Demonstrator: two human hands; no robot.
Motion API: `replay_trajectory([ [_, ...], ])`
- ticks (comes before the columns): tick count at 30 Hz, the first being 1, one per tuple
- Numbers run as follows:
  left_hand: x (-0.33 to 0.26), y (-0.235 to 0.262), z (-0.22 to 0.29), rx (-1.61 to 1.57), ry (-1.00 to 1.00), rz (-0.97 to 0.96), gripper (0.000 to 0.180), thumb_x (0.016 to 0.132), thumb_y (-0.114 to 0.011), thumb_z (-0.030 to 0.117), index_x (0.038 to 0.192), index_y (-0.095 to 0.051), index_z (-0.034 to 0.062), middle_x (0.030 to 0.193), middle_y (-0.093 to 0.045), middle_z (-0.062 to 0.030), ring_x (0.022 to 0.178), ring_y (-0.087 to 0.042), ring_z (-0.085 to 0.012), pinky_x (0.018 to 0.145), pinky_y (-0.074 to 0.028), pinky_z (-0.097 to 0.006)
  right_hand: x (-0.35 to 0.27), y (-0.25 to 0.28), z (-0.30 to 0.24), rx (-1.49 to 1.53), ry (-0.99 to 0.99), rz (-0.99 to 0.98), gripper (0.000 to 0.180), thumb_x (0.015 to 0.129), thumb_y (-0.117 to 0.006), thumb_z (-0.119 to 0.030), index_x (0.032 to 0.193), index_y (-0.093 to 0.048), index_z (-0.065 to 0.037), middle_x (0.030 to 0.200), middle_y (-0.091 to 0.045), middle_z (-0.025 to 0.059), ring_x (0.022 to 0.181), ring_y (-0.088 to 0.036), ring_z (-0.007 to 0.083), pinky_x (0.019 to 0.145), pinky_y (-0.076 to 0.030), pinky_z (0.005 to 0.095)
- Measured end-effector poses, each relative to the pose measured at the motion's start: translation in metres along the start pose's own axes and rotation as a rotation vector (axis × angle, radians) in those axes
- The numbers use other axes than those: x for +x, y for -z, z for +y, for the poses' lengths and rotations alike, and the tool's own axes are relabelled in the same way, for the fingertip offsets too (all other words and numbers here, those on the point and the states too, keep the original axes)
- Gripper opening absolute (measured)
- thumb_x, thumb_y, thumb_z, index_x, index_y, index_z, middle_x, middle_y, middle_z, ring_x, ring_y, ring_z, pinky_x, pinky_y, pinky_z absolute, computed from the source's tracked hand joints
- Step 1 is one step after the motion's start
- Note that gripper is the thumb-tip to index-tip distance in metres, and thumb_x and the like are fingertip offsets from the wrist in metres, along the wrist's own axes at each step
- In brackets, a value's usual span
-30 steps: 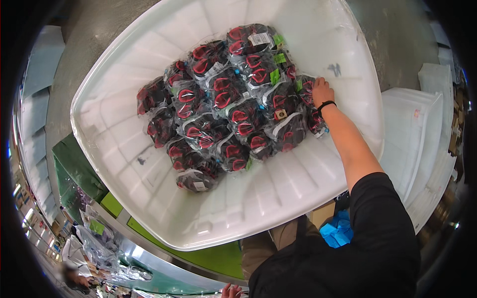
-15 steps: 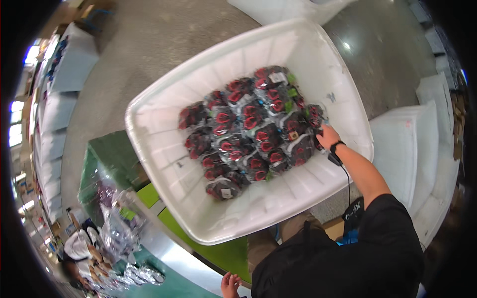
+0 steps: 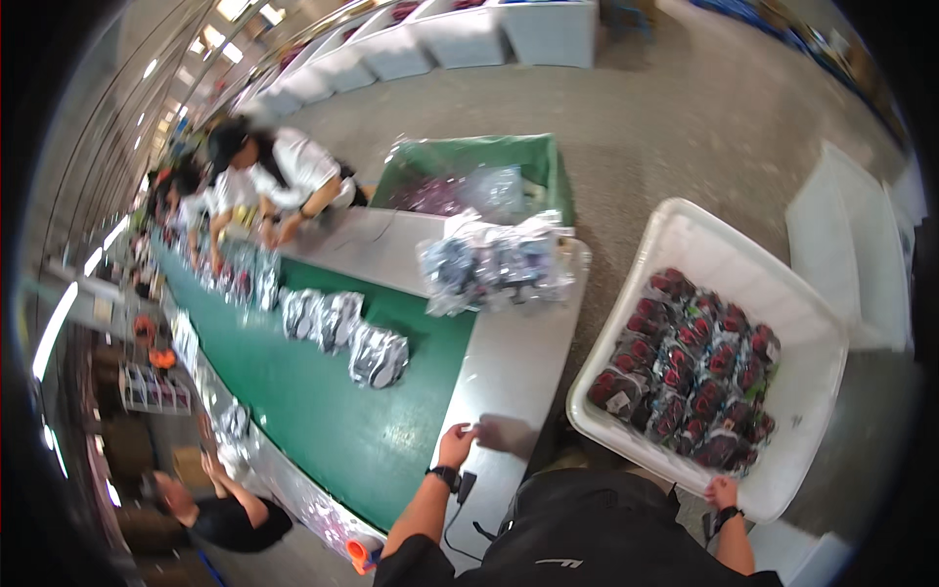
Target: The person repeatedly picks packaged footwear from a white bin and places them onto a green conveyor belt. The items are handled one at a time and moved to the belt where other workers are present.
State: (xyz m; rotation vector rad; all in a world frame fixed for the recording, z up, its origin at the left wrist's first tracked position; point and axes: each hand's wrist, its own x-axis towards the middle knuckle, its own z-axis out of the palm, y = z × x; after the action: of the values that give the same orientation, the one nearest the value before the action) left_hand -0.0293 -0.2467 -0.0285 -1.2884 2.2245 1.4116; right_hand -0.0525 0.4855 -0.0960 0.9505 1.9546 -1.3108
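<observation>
My left hand [image 3: 458, 445] hovers at the metal edge [image 3: 509, 382] of the green conveyor belt [image 3: 411, 426], its fingers loosely stretched and nothing visible in them. Over the near rim of a large white bin [image 3: 822, 391] is my right hand [image 3: 722, 492], also with nothing visible in it and its fingers partly apart. Whether it touches the rim I cannot tell. Inside the bin lie rows of clear-bagged black and red items [image 3: 675, 367] that look like shoes. Grey bagged items [image 3: 379, 354] lie in a line on the belt.
A heap of clear-bagged goods [image 3: 499, 259] sits on the table's far corner, beside a green box [image 3: 559, 166] holding plastic bags. Several people [image 3: 303, 166] work along the belt's far side; another person [image 3: 240, 519] stands at the left. White bins [image 3: 846, 245] stand at the right.
My view has swung left toward the belt, so the bin now appears at the right. My right hand has drawn back from the bagged items to the near rim. My left hand is over the table edge.
</observation>
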Motion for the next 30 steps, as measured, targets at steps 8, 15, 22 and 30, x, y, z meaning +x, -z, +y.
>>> replay_trajectory([
  [8,0.112,0.128,0.0,0.18,-0.31,0.588,0.047,0.079,-0.074,0.021,0.116,-0.061,-0.0025,0.115,-0.062,-0.0231,0.111,-0.057,-0.0387,0.098,-0.044,-0.045,-0.074,-0.073,-0.053,-0.168,-0.004,-0.102,0.025,0.093,-0.061,-0.015,0.113,-0.059,0.0,0.083,-0.065,0.0106,0.063,-0.068,0.021,0.049,-0.054,0.031],
  [15,0.19,0.198,0.009,0.357,-0.24,0.781,0.065,0.079,-0.072,0.033,0.131,-0.053,-0.0003,0.128,-0.057,-0.0202,0.12,-0.051,-0.0382,0.106,-0.038,-0.047,-0.087,-0.06,-0.118,-0.215,0.065,0.002,0.031,0.091,-0.06,-0.012,0.118,-0.056,0.003,0.081,-0.066,0.0134,0.059,-0.066,0.0206,0.046,-0.053,0.0302],
  [22,0.194,0.196,0.002,0.243,0.133,0.466,0.099,0.069,-0.08,0.047,0.145,-0.038,-0.0013,0.131,-0.054,-0.0295,0.119,-0.055,-0.0412,0.103,-0.045,-0.045,-0.089,-0.062,-0.131,-0.404,0.194,-0.068,0.037,0.096,-0.061,-0.023,0.128,-0.058,-0.005,0.094,-0.068,0.0084,0.073,-0.067,0.0171,0.057,-0.053,0.0287],
  [30,0.103,0.104,-0.012,-0.186,-0.236,0.671,0.078,0.064,-0.088,0.027,0.122,-0.047,-0.0033,0.117,-0.055,-0.0195,0.106,-0.057,-0.0353,0.094,-0.046,-0.04,-0.105,-0.1,-0.116,-0.435,0.263,-0.067,0.02,0.087,-0.067,-0.01,0.1,-0.068,0.004,0.08,-0.07,0.0081,0.065,-0.065,0.0128,0.06,-0.053,0.0257],
])
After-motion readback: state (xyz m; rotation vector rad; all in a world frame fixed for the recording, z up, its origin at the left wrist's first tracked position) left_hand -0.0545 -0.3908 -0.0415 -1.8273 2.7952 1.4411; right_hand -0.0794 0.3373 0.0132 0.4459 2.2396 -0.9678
